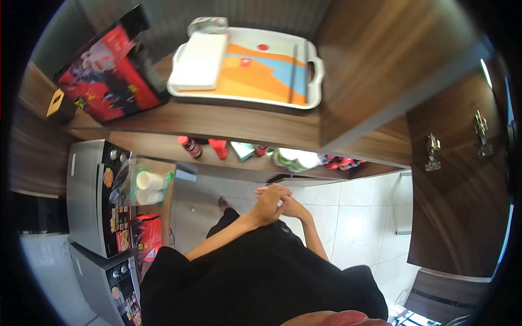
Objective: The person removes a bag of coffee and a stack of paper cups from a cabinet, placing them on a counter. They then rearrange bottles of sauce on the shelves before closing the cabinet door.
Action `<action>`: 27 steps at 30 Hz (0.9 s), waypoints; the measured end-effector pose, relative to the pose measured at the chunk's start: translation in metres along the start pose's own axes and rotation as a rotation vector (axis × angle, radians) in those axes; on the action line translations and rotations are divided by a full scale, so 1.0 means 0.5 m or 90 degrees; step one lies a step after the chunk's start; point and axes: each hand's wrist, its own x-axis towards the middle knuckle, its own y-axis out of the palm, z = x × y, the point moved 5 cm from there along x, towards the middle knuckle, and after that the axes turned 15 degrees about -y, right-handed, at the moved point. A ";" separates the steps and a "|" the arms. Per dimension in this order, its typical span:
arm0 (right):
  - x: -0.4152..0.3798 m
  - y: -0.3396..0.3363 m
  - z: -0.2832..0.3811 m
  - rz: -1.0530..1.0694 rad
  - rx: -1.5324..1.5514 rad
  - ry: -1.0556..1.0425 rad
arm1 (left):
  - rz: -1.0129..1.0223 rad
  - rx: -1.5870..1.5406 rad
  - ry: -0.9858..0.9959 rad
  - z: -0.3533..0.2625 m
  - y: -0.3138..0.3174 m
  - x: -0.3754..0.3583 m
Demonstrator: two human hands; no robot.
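My left hand and my right hand meet in front of my black shirt, above the tiled floor. The left lies over the right, and their fingers are closed against each other. A small pale spot shows between them; I cannot make out whether it is a held thing or the floor behind. Just beyond my hands runs a low shelf with a red-capped bottle, a green and white box and several wrapped white rolls or cups.
On the upper shelf stand a white-rimmed tray, a white box, two dark sticks and a red and black carton. Left are silver appliance boxes and bagged paper cups. A cabinet door with hinges hangs open at right.
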 end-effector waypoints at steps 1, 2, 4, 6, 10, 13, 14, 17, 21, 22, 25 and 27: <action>-0.020 -0.026 0.045 0.022 -0.032 -0.017 | 0.004 -0.037 0.001 -0.039 0.031 0.030; -0.043 -0.047 0.093 -0.015 0.080 0.039 | 0.006 -0.072 -0.004 -0.089 0.055 0.058; -0.107 -0.108 0.149 -0.004 -0.028 0.057 | -0.001 -0.167 -0.059 -0.184 0.092 0.100; -0.157 -0.171 0.220 -0.033 -0.140 0.006 | -0.032 -0.187 -0.070 -0.256 0.107 0.159; -0.164 -0.322 0.339 -0.225 -0.130 -0.100 | -0.137 -0.164 -0.075 -0.286 0.164 0.288; -0.100 -0.429 0.428 -0.335 -0.121 -0.170 | -0.210 -0.315 -0.174 -0.265 0.207 0.403; -0.071 -0.462 0.429 -0.363 -0.130 -0.196 | -0.240 -0.304 -0.196 -0.247 0.222 0.440; 0.032 -0.571 0.373 -0.360 -0.094 -0.236 | -0.331 -0.323 -0.232 -0.155 0.258 0.549; 0.149 -0.663 0.285 -0.366 -0.252 -0.173 | -0.520 -0.170 -0.239 -0.085 0.253 0.626; 0.176 -0.686 0.273 -0.364 -0.318 -0.168 | -0.550 -0.142 -0.223 -0.068 0.250 0.632; 0.262 -0.771 0.225 -0.409 -0.330 -0.236 | -0.636 -0.074 -0.200 -0.014 0.244 0.680; 0.302 -0.802 0.211 -0.427 -0.365 -0.278 | -0.633 -0.040 -0.197 -0.023 0.247 0.690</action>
